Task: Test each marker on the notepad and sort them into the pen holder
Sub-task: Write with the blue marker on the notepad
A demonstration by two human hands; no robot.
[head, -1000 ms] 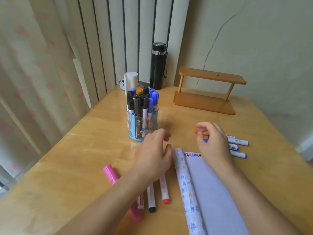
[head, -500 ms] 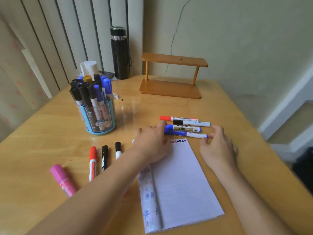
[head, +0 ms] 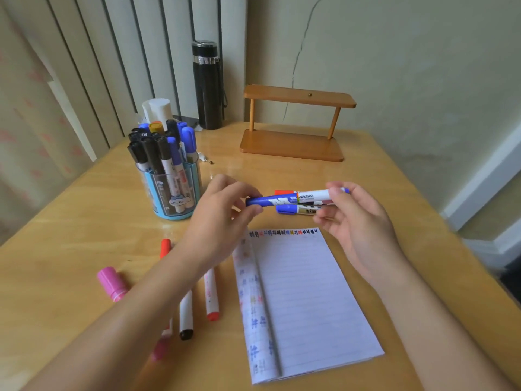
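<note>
We hold the blue marker (head: 282, 199) between both hands, crosswise in the air. Our left hand (head: 222, 218) curls its fingers and thumb round the cap (head: 259, 200), and our right hand (head: 358, 221) pinches the far end of the white barrel between thumb and fingertips. This looks to us like the uncapping before the test stroke. To do it well, we should pull the two hands straight apart along the marker's own line. A firmer hold on the barrel would help, since a pinch at the very end may slip when the cap lets go. We should also keep the cap in the left hand so that it can go back on. The marker has a dark blue cap with white lettering, a white printed barrel and a small blue plug at the right thumb. It hangs just beyond the top edge of the notepad (head: 310, 292), which lies below and between our wrists with its lined page bare. Under the held marker, a red-capped marker (head: 283, 192) and a second blue marker (head: 287, 209) lie on the table (head: 84, 221). The pen holder (head: 174, 193), already crowded, stands just outside the left hand.
</note>
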